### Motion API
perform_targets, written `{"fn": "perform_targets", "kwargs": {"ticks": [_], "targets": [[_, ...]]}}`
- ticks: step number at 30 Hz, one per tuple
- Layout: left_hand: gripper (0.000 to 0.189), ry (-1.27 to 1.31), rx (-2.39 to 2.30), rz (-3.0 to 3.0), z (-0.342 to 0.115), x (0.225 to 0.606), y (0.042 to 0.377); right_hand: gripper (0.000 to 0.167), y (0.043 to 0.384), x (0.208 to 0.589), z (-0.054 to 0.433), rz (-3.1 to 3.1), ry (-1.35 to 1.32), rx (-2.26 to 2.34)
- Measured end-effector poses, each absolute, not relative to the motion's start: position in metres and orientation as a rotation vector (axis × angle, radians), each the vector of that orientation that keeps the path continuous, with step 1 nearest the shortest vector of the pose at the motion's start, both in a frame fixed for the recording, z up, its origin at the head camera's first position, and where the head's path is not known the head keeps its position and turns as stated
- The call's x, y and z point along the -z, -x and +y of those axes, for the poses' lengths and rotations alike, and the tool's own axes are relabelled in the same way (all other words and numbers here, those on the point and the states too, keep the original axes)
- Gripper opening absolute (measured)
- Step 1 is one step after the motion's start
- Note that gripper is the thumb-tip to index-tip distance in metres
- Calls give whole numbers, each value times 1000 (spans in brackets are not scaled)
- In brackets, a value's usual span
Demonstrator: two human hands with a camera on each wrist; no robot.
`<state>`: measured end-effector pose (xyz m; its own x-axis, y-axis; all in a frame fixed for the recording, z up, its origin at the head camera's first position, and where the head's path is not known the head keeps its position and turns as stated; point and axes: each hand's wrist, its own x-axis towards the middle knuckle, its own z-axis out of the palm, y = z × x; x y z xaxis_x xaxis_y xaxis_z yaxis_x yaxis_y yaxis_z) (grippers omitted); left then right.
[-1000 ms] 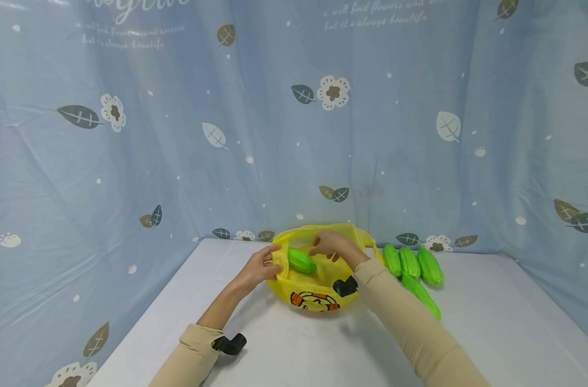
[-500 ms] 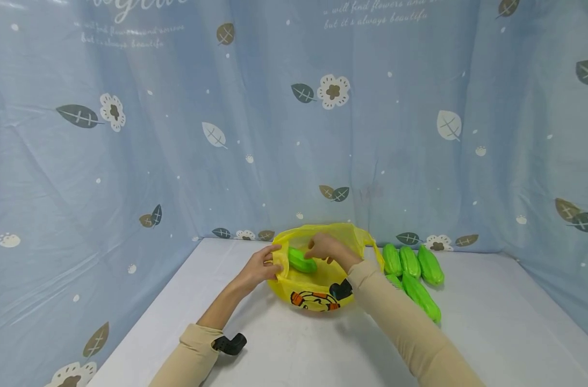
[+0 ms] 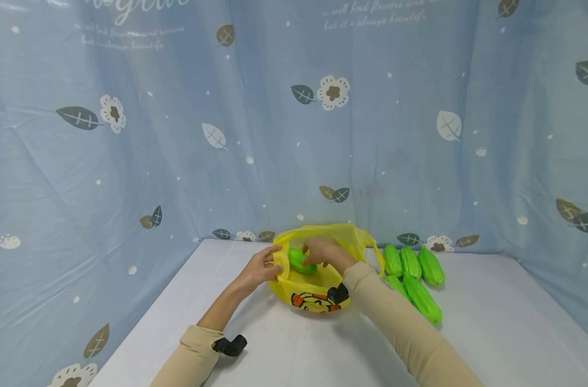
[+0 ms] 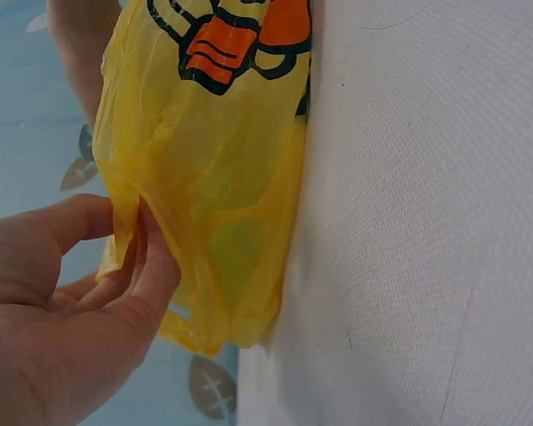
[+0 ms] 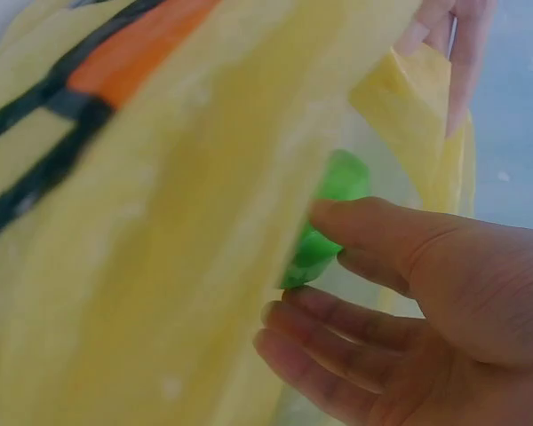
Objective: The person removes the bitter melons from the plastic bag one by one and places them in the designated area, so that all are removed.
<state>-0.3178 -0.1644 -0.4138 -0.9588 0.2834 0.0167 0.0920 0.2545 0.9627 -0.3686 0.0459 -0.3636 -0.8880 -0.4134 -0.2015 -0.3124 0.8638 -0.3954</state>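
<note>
A yellow plastic bag with an orange-and-black cartoon print stands with its mouth spread on the white table. My left hand pinches the bag's left edge between thumb and fingers; the left wrist view shows the folded plastic there. Inside the bag lies a bright green, ridged cucumber, its left end against the bag wall. Reaching into the mouth, my right hand has its thumb on one side of the cucumber and its fingers curled at the other. Part of the cucumber is hidden behind yellow plastic.
Right of the bag lie several more green cucumbers, some side by side near the back edge. A bag handle hangs next to them. A blue curtain with leaf prints surrounds the white table. Black wrist cameras sit on the sleeves.
My right hand has moved down and left inside the bag, from above the cucumber onto it. My left hand keeps its hold on the bag edge.
</note>
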Motion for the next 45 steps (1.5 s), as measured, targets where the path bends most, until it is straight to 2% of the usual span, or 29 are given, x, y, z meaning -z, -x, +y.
{"fn": "perform_targets", "kwargs": {"ticks": [18,29,45], "targets": [[66,-346,-1797,2361,-163,413,320,49,367,367,52,2689,525,588],[67,-335,-1760,2384,-162,414,320,71,369,364,56,2644,472,609],[66,-370,-1748,2378,-165,415,321,57,368,368,50,2616,601,578]]}}
